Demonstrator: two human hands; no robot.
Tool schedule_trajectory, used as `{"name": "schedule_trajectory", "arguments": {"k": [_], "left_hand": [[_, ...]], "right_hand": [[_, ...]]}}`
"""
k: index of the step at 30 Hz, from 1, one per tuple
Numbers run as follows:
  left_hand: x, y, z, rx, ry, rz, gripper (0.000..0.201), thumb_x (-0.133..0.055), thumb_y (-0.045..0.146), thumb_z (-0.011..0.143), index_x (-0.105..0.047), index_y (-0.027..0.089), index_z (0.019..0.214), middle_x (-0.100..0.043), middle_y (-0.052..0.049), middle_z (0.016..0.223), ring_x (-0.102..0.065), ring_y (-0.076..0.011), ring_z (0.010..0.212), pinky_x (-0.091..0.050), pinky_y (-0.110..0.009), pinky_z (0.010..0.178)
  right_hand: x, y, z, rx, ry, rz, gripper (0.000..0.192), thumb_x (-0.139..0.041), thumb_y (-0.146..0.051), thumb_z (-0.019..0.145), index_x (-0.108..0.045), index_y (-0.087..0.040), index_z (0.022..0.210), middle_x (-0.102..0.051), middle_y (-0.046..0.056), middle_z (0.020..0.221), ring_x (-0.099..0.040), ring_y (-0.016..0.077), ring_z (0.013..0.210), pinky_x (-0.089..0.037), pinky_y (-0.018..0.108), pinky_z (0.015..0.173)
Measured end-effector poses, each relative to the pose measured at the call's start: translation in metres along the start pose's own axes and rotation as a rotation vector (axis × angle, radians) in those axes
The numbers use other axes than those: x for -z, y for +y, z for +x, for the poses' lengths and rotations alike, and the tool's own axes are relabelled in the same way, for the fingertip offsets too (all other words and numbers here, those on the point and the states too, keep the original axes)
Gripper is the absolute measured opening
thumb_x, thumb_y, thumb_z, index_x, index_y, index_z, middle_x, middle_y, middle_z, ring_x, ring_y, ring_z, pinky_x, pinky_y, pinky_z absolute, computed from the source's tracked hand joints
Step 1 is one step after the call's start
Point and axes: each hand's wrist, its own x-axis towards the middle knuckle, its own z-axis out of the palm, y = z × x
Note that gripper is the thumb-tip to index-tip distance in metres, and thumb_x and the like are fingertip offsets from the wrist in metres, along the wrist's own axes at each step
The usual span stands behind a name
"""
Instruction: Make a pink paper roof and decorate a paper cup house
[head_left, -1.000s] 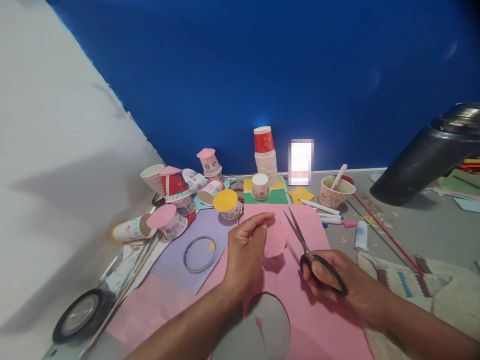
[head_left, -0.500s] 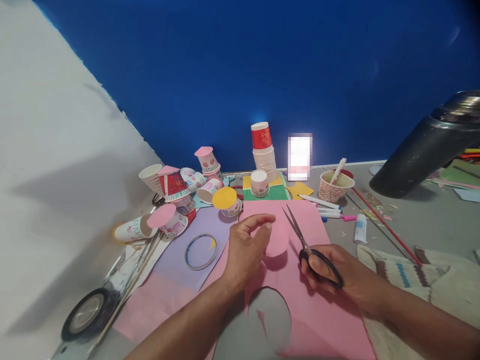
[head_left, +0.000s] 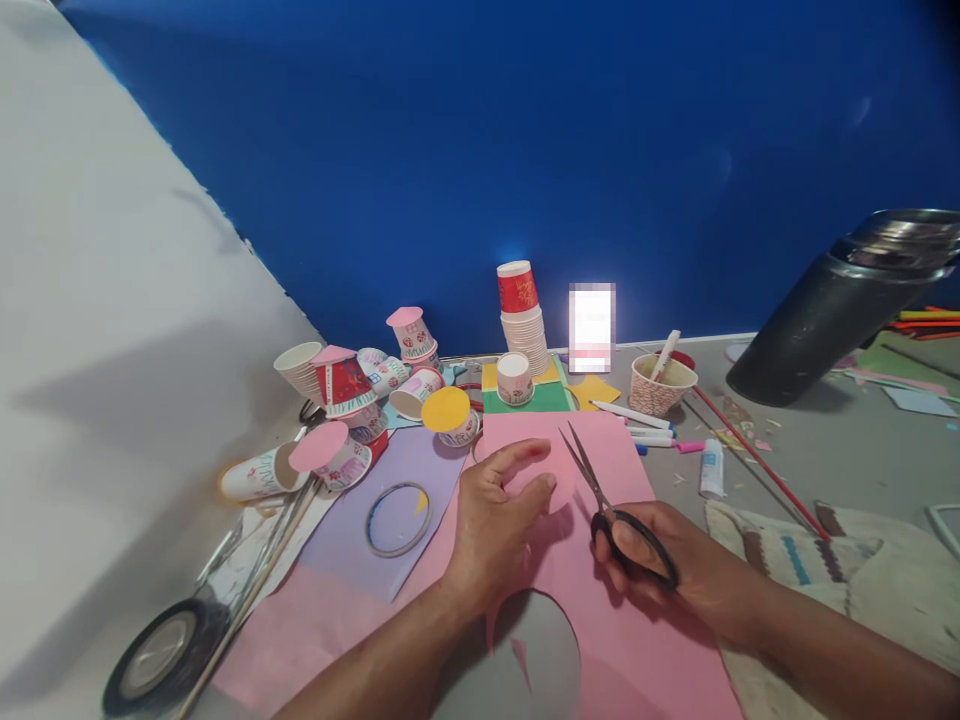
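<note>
My left hand [head_left: 504, 510] pinches a rounded piece of pink paper [head_left: 561, 482], its thumb lying over the face and the index finger along the upper side. Part of the piece is hidden by the fingers. In my right hand [head_left: 664, 560] is a pair of black-handled scissors [head_left: 598, 485], the blades slightly apart and pointing up and left beside the piece. Beneath both hands lies a large pink sheet [head_left: 626, 610], with a round cutout at its near side. A small pink scrap [head_left: 520, 662] shows inside that cutout.
Decorated paper cups [head_left: 349, 380] stand and lie at left, some with pink paper tops. A cup stack [head_left: 523, 330] rises at the back. Markers [head_left: 652, 430], a glue tube [head_left: 712, 468] and a dark thermos [head_left: 817, 315] are at right. A tape ring [head_left: 397, 520] lies on purple paper.
The left thumb has shifted right across the pink piece, which has tilted slightly. The scissors stay beside it, blades still parted. The whole view has shifted a little.
</note>
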Motion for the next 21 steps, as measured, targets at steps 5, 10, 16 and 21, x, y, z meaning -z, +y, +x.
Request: {"name": "schedule_trajectory", "arguments": {"k": [5, 10, 16, 21], "left_hand": [[0.0001, -0.0012, -0.0013, -0.002, -0.019, -0.001, 0.035, -0.08, 0.016, 0.064, -0.086, 0.015, 0.098, -0.083, -0.01, 0.108, -0.058, -0.0081, 0.054, -0.052, -0.02, 0.05], [-0.001, 0.0001, -0.0027, 0.022, -0.016, 0.045, 0.038, -0.076, 0.014, 0.066, -0.086, 0.014, 0.104, -0.083, -0.008, 0.096, -0.057, -0.0073, 0.052, -0.049, -0.018, 0.047], [-0.0022, 0.0037, -0.0036, 0.014, -0.008, 0.027, 0.038, -0.073, 0.012, 0.068, -0.086, 0.014, 0.103, -0.084, -0.008, 0.106, -0.059, -0.006, 0.053, -0.052, -0.017, 0.049], [-0.0017, 0.0049, -0.0041, 0.028, -0.019, 0.045, 0.039, -0.072, 0.011, 0.067, -0.086, 0.014, 0.103, -0.084, -0.007, 0.098, -0.057, -0.0058, 0.051, -0.049, -0.016, 0.047]], "right_hand": [[0.002, 0.0008, 0.0005, 0.032, -0.027, -0.045, 0.081, -0.069, -0.097, 0.07, -0.062, -0.017, 0.075, -0.066, 0.005, 0.064, -0.044, 0.0093, 0.051, -0.031, 0.027, 0.053], [0.0046, 0.0037, 0.0005, 0.048, -0.029, -0.082, 0.08, -0.068, -0.096, 0.072, -0.062, -0.017, 0.074, -0.065, 0.006, 0.064, -0.051, 0.0122, 0.056, -0.033, 0.027, 0.055], [0.0041, 0.0036, 0.0012, 0.049, -0.023, -0.102, 0.078, -0.069, -0.095, 0.073, -0.063, -0.017, 0.073, -0.065, 0.005, 0.064, -0.051, 0.0124, 0.056, -0.033, 0.027, 0.055], [0.0052, 0.0041, 0.0012, 0.057, -0.034, -0.118, 0.077, -0.068, -0.094, 0.074, -0.063, -0.017, 0.073, -0.065, 0.005, 0.063, -0.048, 0.011, 0.053, -0.032, 0.028, 0.054]]}}
